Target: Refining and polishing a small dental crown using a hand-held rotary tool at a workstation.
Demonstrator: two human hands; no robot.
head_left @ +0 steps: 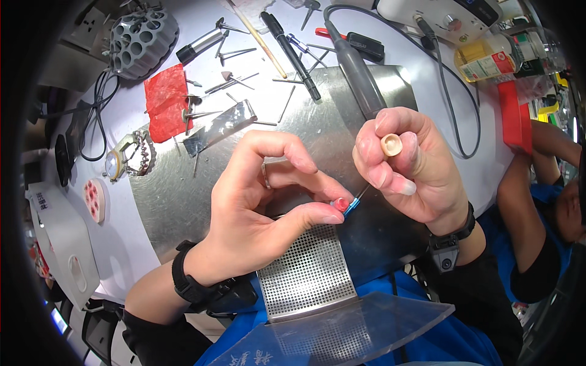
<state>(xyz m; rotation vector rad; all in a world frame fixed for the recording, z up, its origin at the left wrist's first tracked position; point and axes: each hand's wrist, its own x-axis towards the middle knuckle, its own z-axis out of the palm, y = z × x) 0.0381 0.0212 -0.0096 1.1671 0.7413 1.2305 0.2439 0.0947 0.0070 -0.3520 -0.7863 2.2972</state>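
My left hand (262,201) is closed in a pinch, thumb and fingertips on a small red piece (340,204). Close against that piece is a bright blue part (352,207), from which a thin metal shank runs up to my right hand. My right hand (410,165) is closed around a small cream-coloured hollow cap (392,145), like a tooth crown, its opening facing up. A dark grey rotary handpiece (361,79) reaches behind my right hand; its front end is hidden, and I cannot tell whether the fingers grip it.
Beneath my hands lie a steel sheet (177,201) and a perforated metal grille (308,265). Several burs, a black marker (290,55) and red paper (166,100) lie beyond. A grey bur holder (143,43) stands far left, bottles (488,58) far right. Another person's arm (519,195) is at right.
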